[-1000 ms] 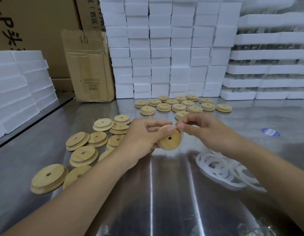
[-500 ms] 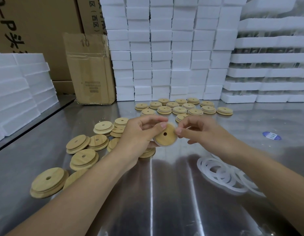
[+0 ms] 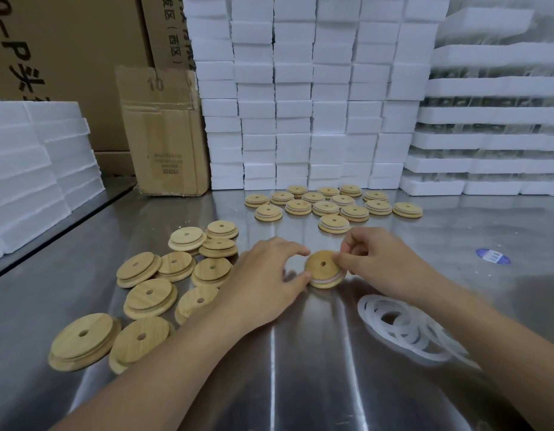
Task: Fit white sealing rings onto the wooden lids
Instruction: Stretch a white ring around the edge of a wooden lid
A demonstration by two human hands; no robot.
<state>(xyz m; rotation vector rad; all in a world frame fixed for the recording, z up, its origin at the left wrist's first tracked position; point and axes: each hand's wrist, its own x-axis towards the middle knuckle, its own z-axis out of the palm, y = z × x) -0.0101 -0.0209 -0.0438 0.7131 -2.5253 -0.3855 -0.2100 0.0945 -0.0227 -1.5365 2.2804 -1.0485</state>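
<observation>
We see a shiny steel table with streaks of reflected light on it. Along its far edge stand tall stacks of white foam blocks, with foam trays toward the far right corner. A worn carton stands at the far left, brown boxes behind it. Foam slabs lie beyond the left edge. A blue sticker sits near the right edge.

Round wooden lid (white ring seemingly fitted)

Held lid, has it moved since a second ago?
Yes. The held lid has tipped flatter and dropped toward the steel table, just short of the nearest finished lid.
</observation>
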